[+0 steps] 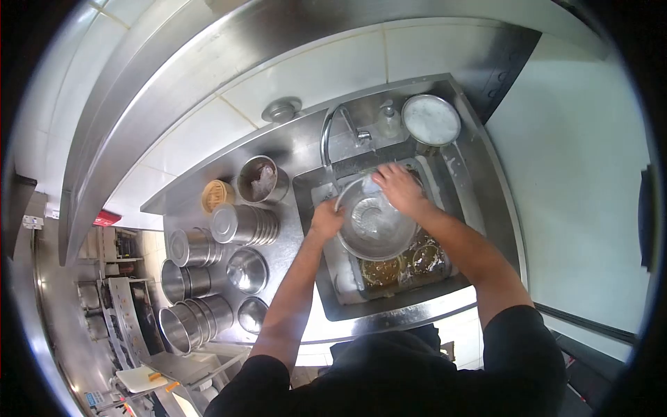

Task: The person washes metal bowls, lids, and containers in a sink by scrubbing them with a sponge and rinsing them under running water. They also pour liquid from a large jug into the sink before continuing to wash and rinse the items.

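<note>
A round metal bowl point(375, 240) is held tilted over the sink, water and some suds on its inside. My left hand point(328, 219) grips its left rim, fingers closed. My right hand point(399, 187) presses at the far right of the bowl, fingers bent together; a pale patch shows under them, and I cannot make out what it is. Water runs from the curved faucet point(325, 139) near the bowl's left edge. Below the bowl, a tub of brownish liquid point(381, 272) with round shapes in it sits in the sink point(333, 306).
A pot of white foam point(431, 119) and a soap pump bottle point(389, 119) stand behind the sink. On the left counter are stacked metal pots point(236, 224), more pots point(187, 323), domed lids point(246, 270), a bamboo steamer point(217, 195) and a pot with something pinkish point(262, 179).
</note>
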The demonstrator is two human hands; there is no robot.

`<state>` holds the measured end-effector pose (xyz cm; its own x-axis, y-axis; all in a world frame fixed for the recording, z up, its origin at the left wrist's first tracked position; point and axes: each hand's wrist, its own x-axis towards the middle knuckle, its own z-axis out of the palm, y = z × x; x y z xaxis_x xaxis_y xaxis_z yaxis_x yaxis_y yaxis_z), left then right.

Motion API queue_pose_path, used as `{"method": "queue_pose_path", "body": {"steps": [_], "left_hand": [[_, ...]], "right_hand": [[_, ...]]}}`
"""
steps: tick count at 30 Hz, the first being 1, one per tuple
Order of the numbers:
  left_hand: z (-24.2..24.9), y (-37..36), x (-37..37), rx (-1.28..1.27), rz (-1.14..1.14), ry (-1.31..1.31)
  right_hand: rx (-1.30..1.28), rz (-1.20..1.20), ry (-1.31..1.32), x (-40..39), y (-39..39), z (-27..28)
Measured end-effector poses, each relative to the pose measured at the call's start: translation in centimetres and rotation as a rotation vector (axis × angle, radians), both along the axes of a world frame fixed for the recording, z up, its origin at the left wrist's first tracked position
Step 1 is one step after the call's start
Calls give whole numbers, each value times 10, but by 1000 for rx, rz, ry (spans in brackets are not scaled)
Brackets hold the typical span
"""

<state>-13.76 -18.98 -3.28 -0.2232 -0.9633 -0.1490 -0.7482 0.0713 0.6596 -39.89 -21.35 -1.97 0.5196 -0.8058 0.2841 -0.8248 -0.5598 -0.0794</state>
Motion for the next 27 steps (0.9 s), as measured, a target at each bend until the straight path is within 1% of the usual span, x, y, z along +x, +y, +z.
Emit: {"method": "queue_pose_path", "body": {"steps": [1, 4, 5, 7, 8, 9, 10, 11, 14, 15, 18, 19, 20, 21, 22, 23, 24, 25, 26, 27], "left_hand": [[5, -1, -8, -8, -26, 33], [4, -18, -5, 39, -156, -240], [5, -17, -1, -7, -146, -202], [29, -6, 1, -96, -125, -125], [22, 0, 8, -131, -11, -34], [9, 4, 16, -170, 104, 61], [14, 9, 17, -211, 220, 159], [16, 18, 11, -273, 318, 144], [-2, 35, -18, -131, 481, 99], [-4, 39, -26, -32, 488, 214], [0, 54, -39, 270, 488, 527], [-4, 53, -42, 279, 450, 462], [-7, 51, -46, 298, 434, 490], [1, 49, -52, 314, 417, 518], [6, 47, -55, 330, 398, 546], [-12, 39, -48, 280, 438, 680], [-49, 29, -31, 233, 475, 816], [-53, 27, -25, 226, 509, 838], [-57, 26, -18, 218, 543, 859], [-39, 31, -14, 243, 576, 758]], "right_hand": [[-17, 45, -43, 13, -7, 8], [-32, 347, -118, 45, -10, 21], [-40, 348, -141, 45, -13, 17], [-30, 154, -126, 31, -16, 9], [-19, 58, -120, 23, -13, 4], [71, -128, -196, 13, -8, -3], [158, -313, -269, 2, 1, -11], [241, -500, -341, -2, 7, -19], [326, -778, -411, 14, 32, -53], [304, -812, -401, 15, 31, -48], [139, -749, -377, 16, 13, -24], [165, -682, -351, 23, 8, -26], [187, -612, -324, 36, 0, -27], [206, -541, -299, 52, -5, -24], [323, -481, -395, 73, 4, -17], [431, -422, -488, 92, 17, -9], [415, -361, -560, 109, 31, -20], [400, -299, -627, 118, 43, -34], [536, -219, -540, 110, 51, -28], [672, -134, -454, 98, 61, -19]]}}
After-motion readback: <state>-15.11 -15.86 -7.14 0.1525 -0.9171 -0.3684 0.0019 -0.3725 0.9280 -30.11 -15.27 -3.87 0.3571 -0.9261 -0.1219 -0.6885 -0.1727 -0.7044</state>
